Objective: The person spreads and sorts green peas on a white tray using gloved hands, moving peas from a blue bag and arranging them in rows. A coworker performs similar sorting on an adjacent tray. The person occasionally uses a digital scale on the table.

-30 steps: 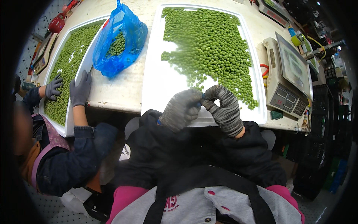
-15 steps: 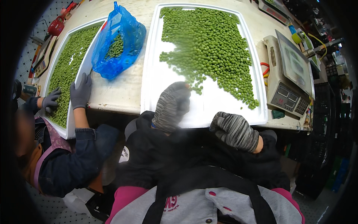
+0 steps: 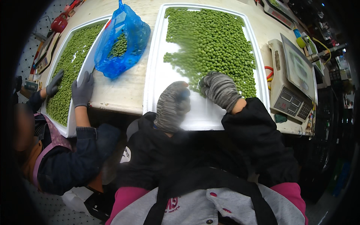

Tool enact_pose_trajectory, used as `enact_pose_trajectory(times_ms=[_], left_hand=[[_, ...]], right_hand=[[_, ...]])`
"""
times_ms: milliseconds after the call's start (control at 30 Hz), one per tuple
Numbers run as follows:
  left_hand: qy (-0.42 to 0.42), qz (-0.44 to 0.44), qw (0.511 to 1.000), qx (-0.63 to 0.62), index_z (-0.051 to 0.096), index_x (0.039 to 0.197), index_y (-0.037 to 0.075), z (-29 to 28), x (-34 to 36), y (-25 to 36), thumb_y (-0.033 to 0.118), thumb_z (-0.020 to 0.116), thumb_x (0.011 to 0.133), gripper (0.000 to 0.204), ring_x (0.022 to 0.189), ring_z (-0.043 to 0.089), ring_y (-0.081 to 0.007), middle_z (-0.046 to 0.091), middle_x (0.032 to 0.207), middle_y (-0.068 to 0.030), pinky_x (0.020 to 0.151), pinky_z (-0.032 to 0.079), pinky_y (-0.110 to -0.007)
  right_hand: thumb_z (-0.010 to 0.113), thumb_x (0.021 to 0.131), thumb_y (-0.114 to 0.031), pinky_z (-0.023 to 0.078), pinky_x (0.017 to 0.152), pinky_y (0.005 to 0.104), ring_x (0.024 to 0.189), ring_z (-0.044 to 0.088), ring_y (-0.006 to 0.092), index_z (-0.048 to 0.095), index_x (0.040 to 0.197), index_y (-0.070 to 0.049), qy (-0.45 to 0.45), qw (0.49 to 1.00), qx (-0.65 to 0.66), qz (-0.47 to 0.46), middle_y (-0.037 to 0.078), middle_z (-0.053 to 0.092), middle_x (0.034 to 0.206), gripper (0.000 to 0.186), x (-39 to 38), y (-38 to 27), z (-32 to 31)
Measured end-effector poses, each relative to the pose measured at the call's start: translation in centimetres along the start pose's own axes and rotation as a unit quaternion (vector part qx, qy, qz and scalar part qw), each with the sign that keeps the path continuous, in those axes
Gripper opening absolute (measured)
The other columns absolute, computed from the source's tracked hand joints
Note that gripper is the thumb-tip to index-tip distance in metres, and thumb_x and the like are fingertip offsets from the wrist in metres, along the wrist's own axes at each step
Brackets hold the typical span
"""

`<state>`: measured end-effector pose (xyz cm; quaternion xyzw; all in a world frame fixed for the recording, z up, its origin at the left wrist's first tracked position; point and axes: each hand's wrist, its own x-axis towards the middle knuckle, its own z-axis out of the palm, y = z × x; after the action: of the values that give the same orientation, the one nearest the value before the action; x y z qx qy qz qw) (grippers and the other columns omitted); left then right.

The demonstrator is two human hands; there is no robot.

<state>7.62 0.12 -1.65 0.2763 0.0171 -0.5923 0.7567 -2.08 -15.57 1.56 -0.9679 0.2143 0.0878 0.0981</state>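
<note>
A white foam tray (image 3: 153, 75) holds green peas (image 3: 217, 41), spread mostly over its back and right. My left hand (image 3: 170, 107), in a mottled grey glove, is at the tray's front left, fingers curled and partly smeared by a blur; what they hold, if anything, is unclear. In the same kind of glove, my right hand (image 3: 221, 90) reaches onto the front edge of the peas, its fingers bent down with their tips hidden, so anything in them cannot be made out.
A blue plastic bag (image 3: 120, 63) with peas stands left of my tray. A co-worker's gloved hands (image 3: 81, 90) are at another pea tray (image 3: 69, 41) on the left. A scale (image 3: 290, 101) sits at the right on the worktable (image 3: 112, 101), with black crates (image 3: 324, 123) beyond.
My hands were together a second ago, then parted, the right going down toward the front edge. It has since moved up onto the peas; my left stays at the front left.
</note>
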Motion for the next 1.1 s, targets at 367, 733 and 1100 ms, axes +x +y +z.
enact_pose_trajectory(times_ms=[367,733,1100], left_hand=[[-0.006,0.019,0.997,0.076,0.054,0.105,0.002,0.4,-0.4,-0.5,0.013,0.052,0.088,0.020,0.050,0.040,-0.0081,0.052,0.079,-0.0051,0.041,0.031,-0.019],[-0.006,-0.063,0.972,0.228,0.056,0.100,0.001,2.7,-1.1,-0.1,0.014,0.055,0.089,0.018,0.048,0.040,-0.0037,0.051,0.069,0.0004,0.039,0.031,-0.016],[0.028,-0.060,0.958,0.279,0.057,0.096,-0.001,3.6,-1.3,0.1,0.013,0.059,0.086,0.017,0.047,0.041,-0.0029,0.050,0.065,0.0017,0.039,0.031,-0.016]], right_hand=[[0.063,0.072,-0.016,0.050,0.066,0.0392,0.071,0.063,0.0285,0.066,0.087,-0.004,-0.186,0.970,0.157,0.010,0.014,0.065,0.077,0.020,2.3,0.5,-1.0],[0.067,0.075,-0.005,0.047,0.068,0.0296,0.077,0.057,0.0191,0.060,0.092,-0.004,0.173,0.928,0.320,-0.082,0.008,0.058,0.086,0.019,-4.5,-2.0,-1.4],[0.066,0.072,-0.004,0.048,0.070,0.0336,0.076,0.057,0.0246,0.063,0.087,-0.004,0.222,0.886,0.402,-0.063,0.009,0.059,0.087,0.015,-5.4,-1.5,0.3]])
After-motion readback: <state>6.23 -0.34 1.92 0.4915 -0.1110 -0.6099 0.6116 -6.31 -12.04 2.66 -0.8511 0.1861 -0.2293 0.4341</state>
